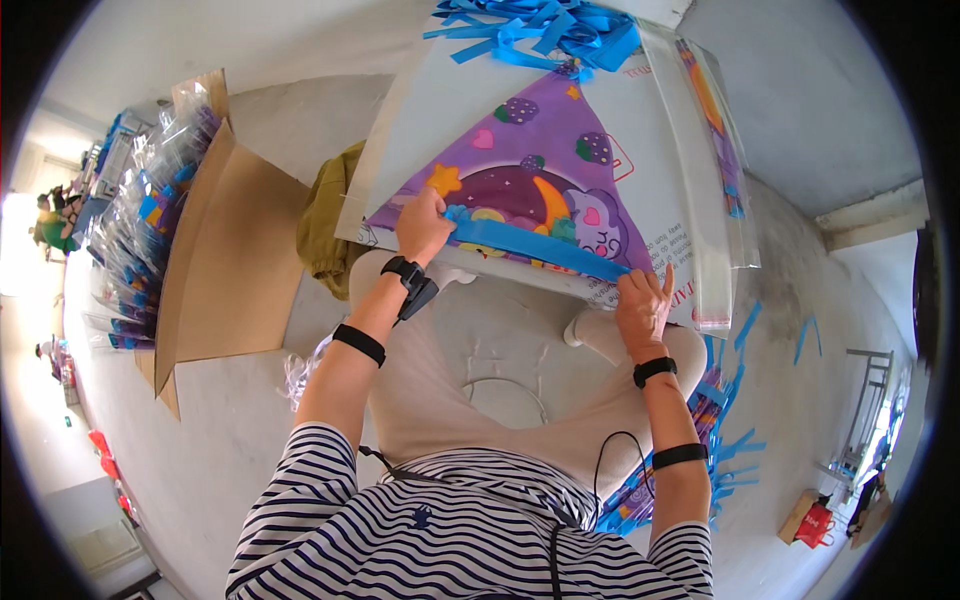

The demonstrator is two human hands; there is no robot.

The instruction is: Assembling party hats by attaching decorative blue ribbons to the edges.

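A purple triangular kite (553,135) with printed berries, stars, a moon and a cartoon animal lies on a white printed carton (420,115) in front of me. A flat blue ribbon (540,250) is stretched along its near edge. My left hand (424,226) is closed on the ribbon's left end, by the kite's left corner. My right hand (644,304) pinches the ribbon's other end at the right corner, with one finger raised. Both hands rest close to the carton's near edge, and the fingertips partly hide the ribbon's ends.
A heap of blue ribbons (560,28) lies at the carton's far end. Clear sleeves (690,180), one with a folded kite, lie along its right side. An open cardboard box (235,255) of bagged kites stands left, beside olive cloth (328,215). More kites (640,500) lie by my right leg.
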